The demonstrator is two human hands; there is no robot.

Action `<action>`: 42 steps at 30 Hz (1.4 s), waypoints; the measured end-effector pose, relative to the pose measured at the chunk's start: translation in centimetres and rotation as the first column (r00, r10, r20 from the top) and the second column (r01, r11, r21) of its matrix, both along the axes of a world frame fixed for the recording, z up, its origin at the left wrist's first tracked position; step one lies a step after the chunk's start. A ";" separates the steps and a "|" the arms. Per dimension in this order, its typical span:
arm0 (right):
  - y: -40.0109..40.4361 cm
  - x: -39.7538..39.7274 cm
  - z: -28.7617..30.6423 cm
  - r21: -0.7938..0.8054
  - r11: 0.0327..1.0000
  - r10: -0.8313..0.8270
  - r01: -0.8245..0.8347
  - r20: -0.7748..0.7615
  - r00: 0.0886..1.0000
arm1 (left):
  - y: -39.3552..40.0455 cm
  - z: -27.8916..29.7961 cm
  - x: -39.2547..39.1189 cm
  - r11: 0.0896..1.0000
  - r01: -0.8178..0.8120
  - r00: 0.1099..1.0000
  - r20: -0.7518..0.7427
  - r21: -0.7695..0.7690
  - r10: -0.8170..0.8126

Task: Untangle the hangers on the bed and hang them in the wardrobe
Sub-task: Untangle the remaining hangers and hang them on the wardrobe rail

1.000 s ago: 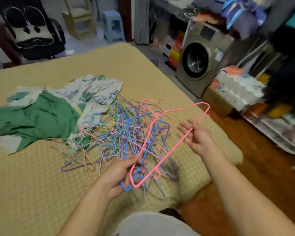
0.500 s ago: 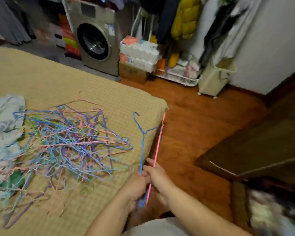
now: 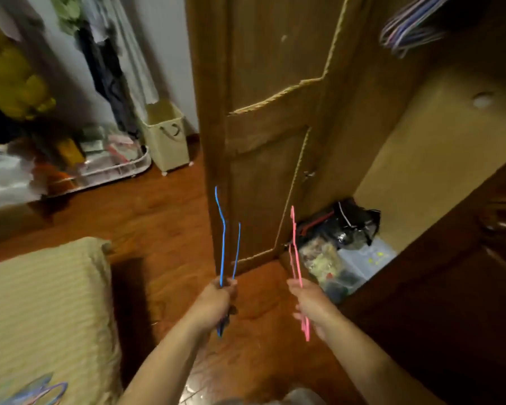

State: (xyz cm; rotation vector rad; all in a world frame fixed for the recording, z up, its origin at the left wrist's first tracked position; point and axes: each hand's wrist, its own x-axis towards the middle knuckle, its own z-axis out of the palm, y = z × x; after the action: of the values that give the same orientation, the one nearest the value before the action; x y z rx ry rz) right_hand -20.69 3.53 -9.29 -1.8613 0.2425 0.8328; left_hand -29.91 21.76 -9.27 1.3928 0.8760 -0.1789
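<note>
Two freed hangers heading for the wardrobe (image 3: 275, 83)

The left hand (image 3: 216, 302) is gripping a blue hanger (image 3: 223, 247), the right hand (image 3: 310, 305) a pink hanger (image 3: 295, 247); neither is hanging yet, and more are lying on the bed (image 3: 56, 302).

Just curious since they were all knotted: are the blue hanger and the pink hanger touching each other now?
Apart. The head view shows the blue hanger and the pink hanger with bare floor between them.

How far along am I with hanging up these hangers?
Partly done: a bunch of hangers already hangs in the wardrobe. In hand: left hand grips a blue hanger, right hand a pink hanger. Left: hanging both, plus a few hangers on the bed.
</note>
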 end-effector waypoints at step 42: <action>-10.1 44.3 28.8 0.456 0.660 -0.733 0.596 0.566 0.378 | -13.4 34.3 70.0 0.726 0.627 0.598 0.422 0.283 -0.682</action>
State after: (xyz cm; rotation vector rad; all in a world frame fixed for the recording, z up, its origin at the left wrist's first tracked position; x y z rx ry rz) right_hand 23.64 -6.61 19.56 -1.5475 0.3717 -0.4781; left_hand 40.08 8.33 24.99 1.7129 -0.1133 -0.3167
